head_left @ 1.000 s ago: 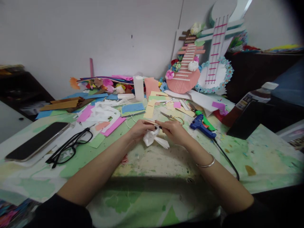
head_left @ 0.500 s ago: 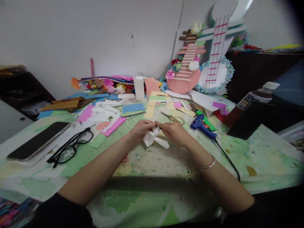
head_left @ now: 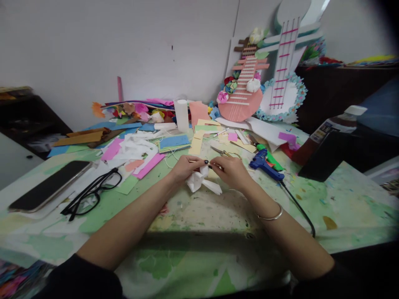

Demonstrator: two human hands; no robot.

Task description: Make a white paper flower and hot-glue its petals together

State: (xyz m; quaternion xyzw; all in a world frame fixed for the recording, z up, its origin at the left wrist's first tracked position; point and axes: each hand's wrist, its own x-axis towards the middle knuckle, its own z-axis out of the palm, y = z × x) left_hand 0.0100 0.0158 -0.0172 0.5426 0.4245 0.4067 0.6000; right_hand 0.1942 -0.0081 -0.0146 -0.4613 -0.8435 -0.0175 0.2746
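Over the near middle of the table, my left hand (head_left: pixel 188 167) pinches the top of a crumpled white paper piece (head_left: pixel 197 182), perhaps a paper flower. Its folds and a strip tail hang below the fingers. Just to its right is my right hand (head_left: pixel 229 168), thumb and fingertips closed together beside the paper's top. Whatever those fingertips hold is too small to make out. Behind the right hand lie gold-handled scissors (head_left: pixel 226 153), partly covered by it. A blue glue gun (head_left: pixel 266 165) rests farther right.
Black glasses (head_left: pixel 93 193) and a phone (head_left: pixel 51 185) lie at left, near white paper scraps (head_left: pixel 137 145). A white paper roll (head_left: pixel 181 116) stands behind. Paper instruments (head_left: pixel 241 101) lean on the wall. At right are a bottle (head_left: pixel 330 133) and a dark upright panel (head_left: pixel 322 158).
My right hand's fingertips have drawn slightly away from my left thumb, opening a small gap between the hands. The white paper stays in the left hand, almost in place.
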